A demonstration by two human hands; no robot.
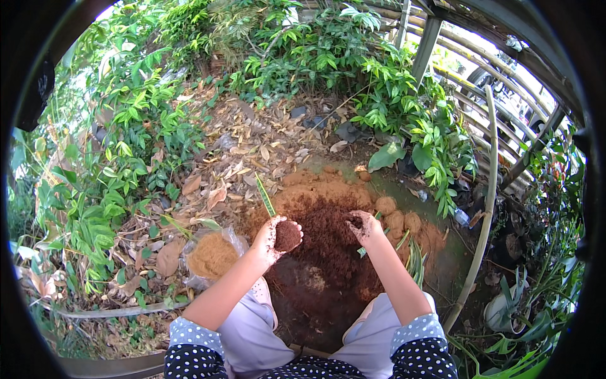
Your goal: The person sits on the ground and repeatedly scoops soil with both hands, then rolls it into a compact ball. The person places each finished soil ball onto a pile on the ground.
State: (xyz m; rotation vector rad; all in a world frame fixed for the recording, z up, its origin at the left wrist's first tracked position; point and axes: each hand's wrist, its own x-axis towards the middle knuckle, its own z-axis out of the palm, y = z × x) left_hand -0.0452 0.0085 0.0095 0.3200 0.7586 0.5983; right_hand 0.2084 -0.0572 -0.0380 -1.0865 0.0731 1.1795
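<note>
A rounded mass of dark brown, soil-like growing medium (287,236) rests in my left hand (272,237), which cups it above the left side of a loose dark heap (326,232). From behind that hand rises a narrow green leaf with pale edges (265,194). On the right, my right hand (364,227) has its fingers curled around some of the dark material, over the heap's right edge. Dark crumbs cling to both hands. Reddish-brown loose material (307,189) borders the heap's far side. Beside my right forearm lie long variegated leaves (415,260).
Left of my feet sits a clear plastic bag of tan fibre (213,256). Several round tan fibre balls (386,205) lie at right. A long curved pole (487,189), a white pot (504,312) and a bamboo fence (492,61) stand farther right. Dry leaves (236,156) and shrubs surround the spot.
</note>
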